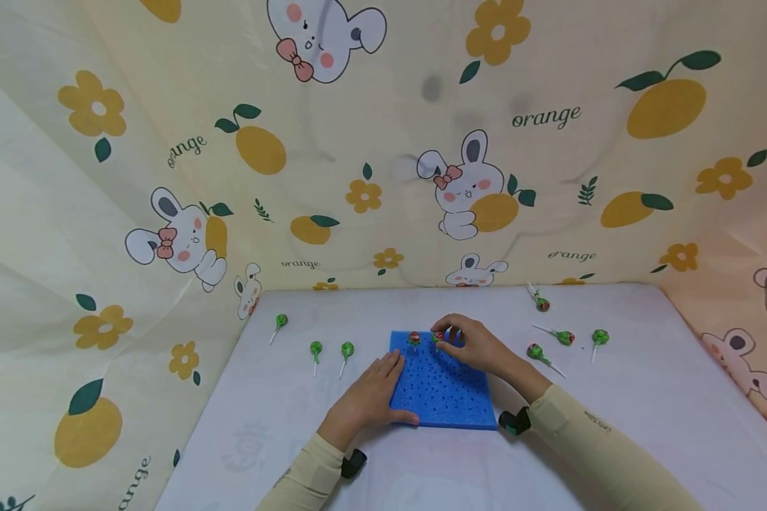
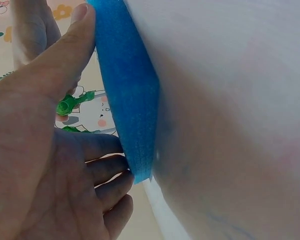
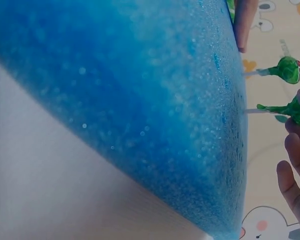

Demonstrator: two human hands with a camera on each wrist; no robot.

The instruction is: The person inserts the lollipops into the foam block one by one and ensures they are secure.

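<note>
A blue foam block point(image 1: 447, 397) dotted with small holes lies on the white table. My left hand point(image 1: 367, 394) rests against its left side, fingers laid along that edge and thumb at the front edge. With thumb and fingertips my right hand point(image 1: 473, 344) pinches the wrapped head of a green and red lollipop point(image 3: 290, 108). That lollipop's white stick stands upright with its lower end in the foam near the back edge. Just left of it, another lollipop point(image 1: 414, 339) stands in the foam by itself, head up.
On the left of the table lie three lollipops, one point(image 1: 281, 321) farther back than the others point(image 1: 347, 349). Several more lie on the right, including one point(image 1: 600, 338) near the right side. A patterned cloth point(image 1: 422, 234) hangs behind and beside the table.
</note>
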